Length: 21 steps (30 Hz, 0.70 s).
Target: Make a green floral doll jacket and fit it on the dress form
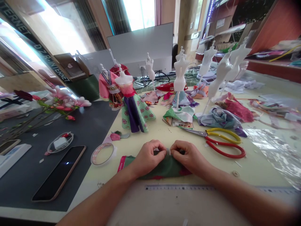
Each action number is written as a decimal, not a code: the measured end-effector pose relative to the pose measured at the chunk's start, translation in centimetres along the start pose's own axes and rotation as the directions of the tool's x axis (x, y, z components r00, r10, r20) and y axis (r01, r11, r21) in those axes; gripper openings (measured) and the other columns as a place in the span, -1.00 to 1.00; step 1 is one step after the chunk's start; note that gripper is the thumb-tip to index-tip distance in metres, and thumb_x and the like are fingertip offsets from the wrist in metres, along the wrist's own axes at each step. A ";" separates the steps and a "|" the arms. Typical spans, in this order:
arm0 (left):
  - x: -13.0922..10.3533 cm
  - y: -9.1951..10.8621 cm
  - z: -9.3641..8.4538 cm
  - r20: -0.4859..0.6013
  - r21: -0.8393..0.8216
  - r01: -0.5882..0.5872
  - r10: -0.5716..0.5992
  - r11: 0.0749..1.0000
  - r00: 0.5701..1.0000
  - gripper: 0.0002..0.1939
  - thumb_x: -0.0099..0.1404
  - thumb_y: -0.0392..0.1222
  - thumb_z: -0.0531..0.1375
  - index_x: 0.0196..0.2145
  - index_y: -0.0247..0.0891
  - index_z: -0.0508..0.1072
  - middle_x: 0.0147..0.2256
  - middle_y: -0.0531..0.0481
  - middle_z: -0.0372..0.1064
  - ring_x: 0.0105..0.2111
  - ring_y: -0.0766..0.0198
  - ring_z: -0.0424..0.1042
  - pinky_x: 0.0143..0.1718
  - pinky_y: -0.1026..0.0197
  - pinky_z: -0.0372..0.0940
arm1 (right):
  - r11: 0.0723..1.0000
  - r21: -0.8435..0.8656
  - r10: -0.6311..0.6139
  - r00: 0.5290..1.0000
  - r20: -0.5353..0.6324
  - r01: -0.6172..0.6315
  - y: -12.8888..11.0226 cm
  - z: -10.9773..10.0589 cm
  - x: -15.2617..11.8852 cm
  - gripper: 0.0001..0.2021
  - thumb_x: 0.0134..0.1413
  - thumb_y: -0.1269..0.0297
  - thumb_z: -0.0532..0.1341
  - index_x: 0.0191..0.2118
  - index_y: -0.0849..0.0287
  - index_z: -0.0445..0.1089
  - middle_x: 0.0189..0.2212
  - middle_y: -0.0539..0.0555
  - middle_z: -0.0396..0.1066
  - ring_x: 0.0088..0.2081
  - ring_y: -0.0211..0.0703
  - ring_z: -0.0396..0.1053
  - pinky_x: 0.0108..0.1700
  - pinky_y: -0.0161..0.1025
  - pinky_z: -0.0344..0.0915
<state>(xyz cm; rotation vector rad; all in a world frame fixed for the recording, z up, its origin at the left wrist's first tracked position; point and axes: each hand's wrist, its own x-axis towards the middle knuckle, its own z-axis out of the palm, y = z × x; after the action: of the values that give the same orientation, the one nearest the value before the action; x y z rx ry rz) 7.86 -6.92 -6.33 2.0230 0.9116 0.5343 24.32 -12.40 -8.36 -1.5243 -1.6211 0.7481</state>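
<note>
A dark green cloth piece with pink-red edging lies on the pale tabletop, below both hands. My left hand pinches its upper edge between thumb and forefinger. Close beside it, my right hand pinches the same edge, the fingertips nearly meeting. A small whitish bit shows between the fingertips; I cannot make out what it is. Scissors with yellow and red handles lie right of the right hand. To the left of the cloth is a roll of tape. A ruler runs along the near side.
Behind the hands stand a dressed doll mannequin and several bare white ones, such as this mannequin. Fabric scraps are heaped around their bases. A phone lies on the dark mat at left, near flowers. A monitor is at the back.
</note>
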 end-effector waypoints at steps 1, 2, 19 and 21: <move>0.0 0.0 0.0 0.000 -0.004 0.008 -0.008 1.000 1.000 -0.90 0.17 -0.26 0.10 -0.44 -0.28 0.40 -0.41 0.01 0.34 -0.36 0.29 0.32 -0.36 0.29 0.22 | 1.000 0.012 0.007 1.000 0.005 -0.007 0.0 0.0 0.0 -0.86 -0.10 0.47 0.08 -0.56 0.19 0.32 -0.60 -0.04 0.33 -0.51 -0.27 0.25 -0.48 -0.35 0.12; 0.0 0.0 0.0 0.001 -0.007 0.014 -0.014 1.000 1.000 -0.90 0.18 -0.26 0.10 -0.44 -0.29 0.40 -0.41 0.01 0.34 -0.36 0.29 0.32 -0.36 0.28 0.22 | 1.000 0.020 0.008 1.000 0.007 -0.008 0.0 0.0 0.0 -0.86 -0.11 0.47 0.08 -0.56 0.19 0.32 -0.60 -0.04 0.34 -0.51 -0.27 0.25 -0.48 -0.35 0.13; 0.1 -0.3 -0.2 -0.018 0.056 -0.002 0.003 0.998 1.000 -0.88 0.21 -0.23 0.11 -0.43 -0.27 0.41 -0.38 0.01 0.39 -0.32 0.27 0.34 -0.34 0.28 0.20 | 0.944 0.194 -0.303 0.933 0.195 0.266 -1.9 -1.5 -1.8 -0.85 -0.04 0.52 0.07 -0.49 0.21 0.33 -0.52 -0.02 0.31 -0.46 -0.31 0.25 -0.41 -0.38 0.17; 0.1 -0.5 -0.1 -0.045 0.107 -0.019 0.024 0.994 0.999 -0.88 0.20 -0.23 0.11 -0.45 -0.26 0.41 -0.40 0.03 0.39 -0.33 0.28 0.33 -0.31 0.26 0.19 | 0.904 0.209 -0.426 0.839 0.339 0.374 -2.5 -1.2 -2.7 -0.85 -0.04 0.54 0.07 -0.47 0.22 0.34 -0.52 0.00 0.30 -0.46 -0.31 0.23 -0.42 -0.38 0.15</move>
<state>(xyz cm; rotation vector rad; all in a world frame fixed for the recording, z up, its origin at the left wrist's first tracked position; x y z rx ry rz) 7.66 -6.61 -6.72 2.1261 0.9655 0.5571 23.99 -15.49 -6.04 -0.9260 -2.0437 0.9276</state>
